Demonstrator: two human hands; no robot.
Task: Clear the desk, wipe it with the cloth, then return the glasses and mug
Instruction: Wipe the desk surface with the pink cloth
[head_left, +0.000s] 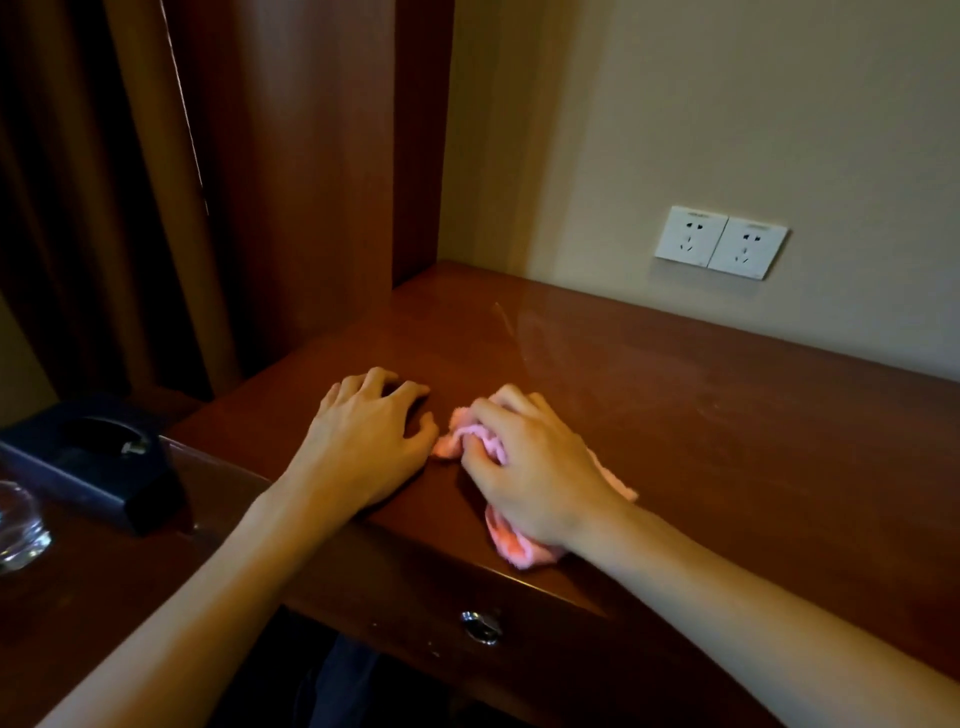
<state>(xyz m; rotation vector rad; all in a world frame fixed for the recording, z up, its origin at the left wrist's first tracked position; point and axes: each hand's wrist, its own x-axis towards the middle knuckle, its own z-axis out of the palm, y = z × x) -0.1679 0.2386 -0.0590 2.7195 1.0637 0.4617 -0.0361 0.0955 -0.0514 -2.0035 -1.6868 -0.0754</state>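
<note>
On the desk (675, 395), pink cloth (511, 545) under right hand (530, 467).

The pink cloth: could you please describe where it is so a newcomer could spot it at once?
Start at the wooden desk below the wall sockets. At its front edge, the right hand grips the pink cloth. It is the only pink, fluffy thing there.

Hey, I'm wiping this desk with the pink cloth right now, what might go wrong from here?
1. The cloth is bunched under the right hand, so it may cover little surface and leave streaks like the smears already visible further back on the desk.
2. The glass stands at the left, beside the left arm; an elbow swing might knock it.
</note>
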